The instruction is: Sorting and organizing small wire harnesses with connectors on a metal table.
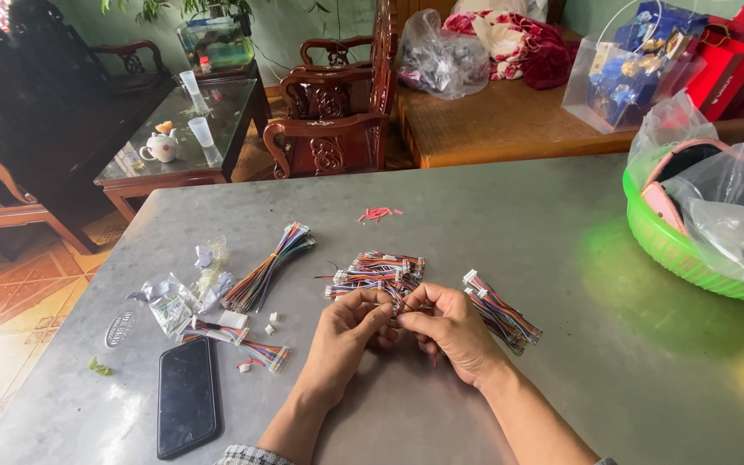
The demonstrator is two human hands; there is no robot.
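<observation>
My left hand (345, 337) and my right hand (449, 327) meet at the fingertips over a grey table (561, 258), both pinching a small multicoloured wire harness (398, 303). Just beyond the fingers lies a pile of similar wire harnesses (375, 273) with white connectors. Another bundle of harnesses (501, 312) rests right beside my right hand. A longer bundle of coloured wires (267, 267) lies to the left of the pile.
A black phone (187, 397) lies face up at the front left, near small harnesses (256, 349) and torn plastic bags (184, 288). Red bits (377, 213) lie farther back. A green basket (682, 250) with plastic bags sits at the right edge. Wooden furniture stands behind.
</observation>
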